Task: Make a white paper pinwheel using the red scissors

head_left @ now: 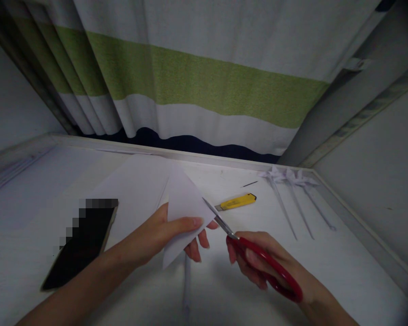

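Observation:
A folded white paper triangle (pixel 185 194) is pinched in my left hand (pixel 177 228), thumb on top and fingers beneath. My right hand (pixel 258 258) grips red-handled scissors (pixel 275 271). Their metal blades reach the right corner of the paper, one blade in front of its edge; whether they have cut into it I cannot tell. Past the blades lies a yellow utility knife (pixel 238 201) with a bit of blade showing. A rolled white paper stick (pixel 187 285) lies below my left hand, its upper end hidden by the hand and paper.
Paper pinwheels (pixel 290 176) on thin sticks lie at the right back. A thin dark rod (pixel 250 184) is near the knife. White paper sheets (pixel 136 190) and a black phone (pixel 85 249) lie to the left. A striped curtain (pixel 190 77) hangs behind the table's raised back edge.

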Available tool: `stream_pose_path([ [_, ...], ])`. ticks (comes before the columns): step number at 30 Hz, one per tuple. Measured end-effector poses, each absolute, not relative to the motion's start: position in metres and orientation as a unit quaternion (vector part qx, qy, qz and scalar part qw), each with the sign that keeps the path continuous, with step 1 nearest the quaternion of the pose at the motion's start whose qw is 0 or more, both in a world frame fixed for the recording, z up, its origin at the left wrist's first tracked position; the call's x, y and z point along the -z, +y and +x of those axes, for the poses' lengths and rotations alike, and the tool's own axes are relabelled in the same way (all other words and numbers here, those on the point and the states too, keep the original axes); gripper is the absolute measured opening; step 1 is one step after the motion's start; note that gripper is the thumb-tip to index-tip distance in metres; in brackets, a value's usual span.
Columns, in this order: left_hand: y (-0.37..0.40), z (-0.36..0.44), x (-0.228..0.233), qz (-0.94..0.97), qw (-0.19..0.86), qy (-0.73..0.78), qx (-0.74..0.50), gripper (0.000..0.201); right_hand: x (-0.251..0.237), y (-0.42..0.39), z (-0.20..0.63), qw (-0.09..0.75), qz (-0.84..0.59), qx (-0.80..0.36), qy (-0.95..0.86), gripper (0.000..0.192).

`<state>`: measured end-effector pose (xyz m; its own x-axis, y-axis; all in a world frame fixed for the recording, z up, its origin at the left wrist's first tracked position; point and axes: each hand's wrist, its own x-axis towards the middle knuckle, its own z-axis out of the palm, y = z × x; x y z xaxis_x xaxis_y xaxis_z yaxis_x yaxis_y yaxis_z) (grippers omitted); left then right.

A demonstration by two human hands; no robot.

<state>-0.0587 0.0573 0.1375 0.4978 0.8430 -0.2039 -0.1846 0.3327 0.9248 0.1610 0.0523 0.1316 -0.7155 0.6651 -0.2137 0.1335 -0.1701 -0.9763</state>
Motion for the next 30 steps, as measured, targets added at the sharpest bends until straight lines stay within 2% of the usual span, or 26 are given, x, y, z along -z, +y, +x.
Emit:
stream_pose_path([
  [9, 0.0600, -0.0632, -0.1401, 0.473, 0.718, 0.386, -0.334, 0.024, -0.1291, 0.0524, 0.1623, 0.207, -0.326, -0.695, -0.607, 0.033],
  [15, 0.0635, -0.0685, -0.1329, 0.459, 0.684, 0.431, -0.368, 0.034, -0.1313, 0.0528, 0.1612, 0.195, -0.342, -0.682, -0.616, 0.033],
  [20, 0.0621, -0.0647, -0.1369, 0.465, 0.655, 0.465, -0.371, 0.024, -0.1315, 0.0509, 0.1610, 0.188, -0.346, -0.681, -0.617, 0.033],
  [30, 0.0641, -0.0613, -0.1362, 0.454, 0.665, 0.449, -0.388, 0.021, -0.1314, 0.0500, 0.1586, 0.198, -0.350, -0.692, -0.600, 0.032],
])
